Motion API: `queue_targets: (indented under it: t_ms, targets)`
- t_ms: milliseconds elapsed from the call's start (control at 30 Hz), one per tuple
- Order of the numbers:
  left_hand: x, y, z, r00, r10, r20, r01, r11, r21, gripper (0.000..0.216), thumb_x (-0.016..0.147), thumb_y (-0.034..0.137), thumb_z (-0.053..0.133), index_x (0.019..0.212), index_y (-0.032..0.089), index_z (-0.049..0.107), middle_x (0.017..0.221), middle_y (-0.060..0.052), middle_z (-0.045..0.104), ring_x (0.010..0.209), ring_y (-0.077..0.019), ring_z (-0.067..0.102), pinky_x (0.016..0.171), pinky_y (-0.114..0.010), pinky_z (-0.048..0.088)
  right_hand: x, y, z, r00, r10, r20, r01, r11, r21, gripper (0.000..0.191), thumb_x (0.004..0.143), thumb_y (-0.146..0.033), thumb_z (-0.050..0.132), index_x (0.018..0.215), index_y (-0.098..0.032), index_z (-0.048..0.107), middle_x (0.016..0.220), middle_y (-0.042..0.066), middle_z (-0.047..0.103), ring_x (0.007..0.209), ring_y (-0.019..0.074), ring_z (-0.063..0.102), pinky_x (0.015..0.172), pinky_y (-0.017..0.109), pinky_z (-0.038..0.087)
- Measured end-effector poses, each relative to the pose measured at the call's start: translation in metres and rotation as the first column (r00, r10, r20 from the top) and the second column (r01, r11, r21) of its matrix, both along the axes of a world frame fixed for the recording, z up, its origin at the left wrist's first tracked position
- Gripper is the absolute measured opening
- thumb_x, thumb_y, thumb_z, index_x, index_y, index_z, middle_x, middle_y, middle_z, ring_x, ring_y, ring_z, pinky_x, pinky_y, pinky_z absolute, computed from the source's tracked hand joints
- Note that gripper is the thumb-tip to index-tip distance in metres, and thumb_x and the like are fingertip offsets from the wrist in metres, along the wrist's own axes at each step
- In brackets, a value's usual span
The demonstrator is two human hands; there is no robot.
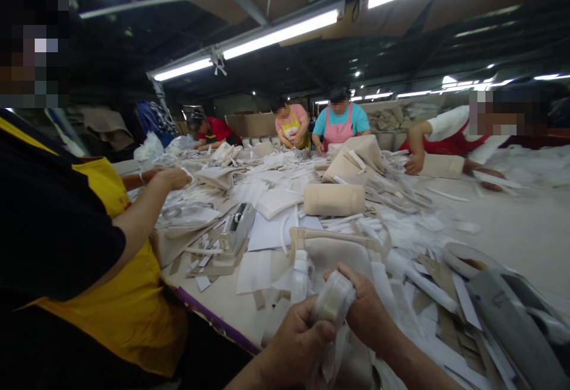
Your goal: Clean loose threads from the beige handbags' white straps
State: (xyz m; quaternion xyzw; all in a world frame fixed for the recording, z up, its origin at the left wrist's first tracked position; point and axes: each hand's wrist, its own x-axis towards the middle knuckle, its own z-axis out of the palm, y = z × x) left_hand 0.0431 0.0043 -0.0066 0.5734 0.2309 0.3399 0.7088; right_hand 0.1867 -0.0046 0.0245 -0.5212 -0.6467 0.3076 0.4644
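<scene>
We hold the plastic-wrapped white roll [333,301] just nearer us than the beige padded panel [332,253] on the desk [525,230], right hand [367,310] grip clamped on its upper end, left hand [296,342] grip clamped lower, long axis steep, top leaning toward the right hand.

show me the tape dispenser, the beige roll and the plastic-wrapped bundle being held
tape dispenser [236,228], head view, on its grey side.
beige roll [333,199], head view, middle of its curved side.
plastic-wrapped bundle [333,300], head view, on its upper end.
</scene>
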Motion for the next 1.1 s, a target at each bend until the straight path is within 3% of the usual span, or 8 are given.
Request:
queue_targets:
  t_ms: [67, 200, 333, 633, 733, 867, 967, 1100]
  targets:
    - [-0.001, -0.002, 0.007, 0.998, 0.047, -0.039, -0.046, 0.999, 0.027, 0.048, 0.069, 0.056, 0.061, 0.082, 0.011, 0.058, 0.067, 0.0, 0.045, 0.06, -0.0093, 0.037, 0.056, -0.02, 0.03, 0.0, -0.001, 0.001, 0.997, 0.007, -0.078, -0.015, 0.995, -0.102, 0.009, 0.079, -0.021, 0.039, 0.07, -0.021, 0.041, 0.053, -0.007, 0.047, 0.044, 0.009, 0.043, 0.043, 0.021, 0.031]
    - [-0.005, 0.003, 0.031, 0.967, 0.015, -0.253, 0.0, 0.998, 0.059, 0.04, 0.073, 0.051, 0.059, 0.079, 0.012, 0.059, 0.063, 0.002, 0.042, 0.058, -0.0086, 0.034, 0.054, -0.02, 0.028, 0.019, -0.002, 0.021, 0.901, -0.02, 0.434, -0.011, 0.998, 0.07, 0.03, 0.071, -0.017, 0.049, 0.1, -0.02, 0.053, 0.075, -0.001, 0.061, 0.063, 0.0142, 0.056, 0.057, 0.025, 0.037]
    - [-0.003, 0.009, 0.034, 0.95, -0.069, -0.305, 0.1, 0.991, 0.088, 0.037, 0.074, 0.049, 0.058, 0.08, 0.012, 0.059, 0.066, 0.002, 0.044, 0.061, -0.0094, 0.037, 0.056, -0.02, 0.031, 0.029, 0.002, 0.024, 0.678, -0.108, 0.727, -0.13, 0.956, 0.263, 0.013, 0.081, -0.022, 0.046, 0.073, -0.018, 0.056, 0.068, 0.003, 0.059, 0.064, 0.0154, 0.055, 0.055, 0.025, 0.032]
    - [0.011, 0.008, 0.02, 0.987, 0.083, -0.137, -0.069, 0.992, 0.102, 0.04, 0.076, 0.05, 0.057, 0.085, 0.012, 0.057, 0.061, 0.002, 0.045, 0.051, -0.0063, 0.039, 0.046, -0.017, 0.032, 0.019, 0.012, 0.004, 0.979, -0.066, 0.192, 0.072, 0.997, -0.025, 0.012, 0.081, -0.023, 0.042, 0.073, -0.019, 0.05, 0.057, -0.004, 0.052, 0.047, 0.0102, 0.047, 0.047, 0.022, 0.035]
    - [0.013, 0.011, 0.032, 0.977, 0.049, -0.207, -0.04, 0.998, 0.048, 0.038, 0.077, 0.05, 0.055, 0.086, 0.013, 0.055, 0.056, 0.004, 0.045, 0.04, -0.0051, 0.04, 0.039, -0.017, 0.032, 0.032, 0.013, 0.023, 0.835, -0.157, 0.527, 0.068, 0.981, 0.184, 0.023, 0.074, -0.017, 0.048, 0.097, -0.018, 0.055, 0.078, 0.002, 0.063, 0.068, 0.0158, 0.057, 0.059, 0.026, 0.039]
    - [0.019, 0.015, 0.029, 0.989, -0.017, -0.148, 0.027, 0.997, 0.069, 0.037, 0.076, 0.05, 0.057, 0.083, 0.014, 0.053, 0.06, 0.003, 0.048, 0.043, -0.0047, 0.044, 0.041, -0.015, 0.036, 0.041, 0.019, 0.032, 0.597, -0.278, 0.753, -0.071, 0.916, 0.395, 0.017, 0.083, -0.026, 0.046, 0.073, -0.018, 0.057, 0.071, 0.004, 0.061, 0.067, 0.0169, 0.056, 0.056, 0.026, 0.034]
    - [0.024, 0.018, 0.016, 0.996, -0.006, -0.088, 0.01, 0.999, 0.041, 0.039, 0.072, 0.05, 0.061, 0.084, 0.015, 0.049, 0.053, 0.007, 0.045, 0.035, -0.0052, 0.043, 0.035, -0.016, 0.037, 0.035, 0.026, 0.015, 0.73, -0.318, 0.605, 0.061, 0.912, 0.405, 0.029, 0.086, -0.033, 0.043, 0.062, -0.018, 0.052, 0.061, 0.002, 0.057, 0.057, 0.0135, 0.051, 0.053, 0.025, 0.033]
    - [0.028, 0.021, 0.01, 0.995, 0.026, -0.095, -0.024, 0.999, 0.028, 0.036, 0.077, 0.048, 0.057, 0.088, 0.014, 0.051, 0.049, 0.006, 0.048, 0.033, -0.0077, 0.046, 0.031, -0.017, 0.039, 0.031, 0.034, -0.011, 0.951, -0.156, 0.266, 0.158, 0.987, 0.011, 0.029, 0.086, -0.029, 0.035, 0.064, -0.018, 0.051, 0.05, -0.002, 0.052, 0.044, 0.0105, 0.045, 0.045, 0.022, 0.034]
